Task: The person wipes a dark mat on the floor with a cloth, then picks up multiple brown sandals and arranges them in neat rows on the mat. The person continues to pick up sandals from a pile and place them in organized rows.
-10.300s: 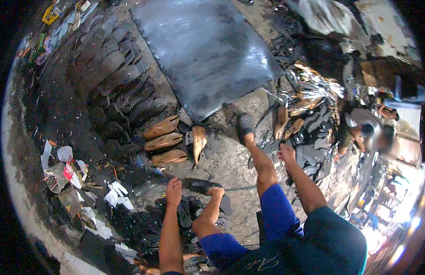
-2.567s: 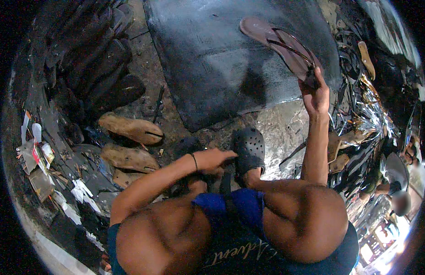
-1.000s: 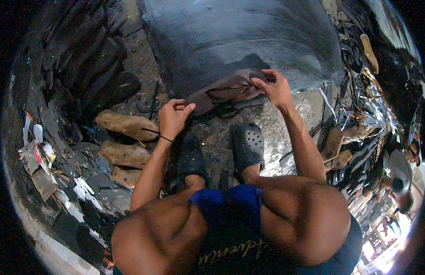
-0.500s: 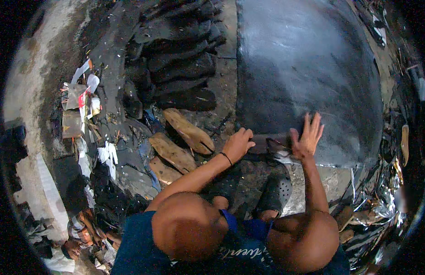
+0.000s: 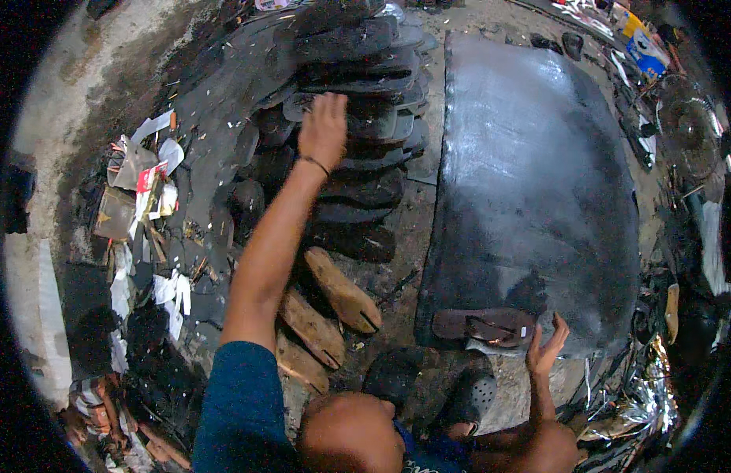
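Observation:
My left hand (image 5: 324, 130) reaches far out over rows of overlapping black shoe soles (image 5: 365, 185). Its fingers are stretched out, palm down; whether they touch a sole I cannot tell. On the near edge of a large black sheet (image 5: 531, 173) lies a dark brown thong sandal (image 5: 452, 324) with a dark strap and a small white sticker. My right hand (image 5: 547, 347) is at the sandal's right end, its fingers apart and slightly bent, gripping nothing visible.
Several wooden foot-shaped forms (image 5: 342, 293) lie left of my feet. Paper and cardboard scraps (image 5: 172, 292) litter the left side. Shiny foil strips (image 5: 645, 398) heap at the lower right. A round wire-like guard (image 5: 691, 122) stands at the far right.
My left hand has swung from the sheet's near left corner forward to the soles. My right hand has come off the sheet's surface to the sandal's end. The view has shifted, showing more ahead.

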A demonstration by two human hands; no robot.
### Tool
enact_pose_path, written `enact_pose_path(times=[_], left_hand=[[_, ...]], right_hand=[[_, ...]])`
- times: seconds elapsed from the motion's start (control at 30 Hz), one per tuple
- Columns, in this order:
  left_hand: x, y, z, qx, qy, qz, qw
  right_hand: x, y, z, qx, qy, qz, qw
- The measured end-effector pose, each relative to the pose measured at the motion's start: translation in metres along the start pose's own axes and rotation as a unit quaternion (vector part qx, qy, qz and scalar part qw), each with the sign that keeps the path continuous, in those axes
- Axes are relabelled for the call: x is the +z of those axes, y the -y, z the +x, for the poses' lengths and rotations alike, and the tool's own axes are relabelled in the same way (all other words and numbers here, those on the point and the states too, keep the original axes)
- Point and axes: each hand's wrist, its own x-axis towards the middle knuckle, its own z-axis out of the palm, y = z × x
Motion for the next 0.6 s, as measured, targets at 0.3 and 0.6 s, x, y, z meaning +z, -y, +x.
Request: enact_pose_path(times=[0.3, 0.6], left_hand=[[0.003, 0.067, 0.031, 0.027, 0.166, -0.002, 0.986], [-0.108, 0.075, -0.013, 0.046, 0.162, -0.09, 0.982]], right_hand=[[-0.025, 0.071, 0.017, 0.003, 0.028, 0.052, 0.998], [0.017, 0.151, 0.076, -0.105, 0.117, 0.122, 0.98]])
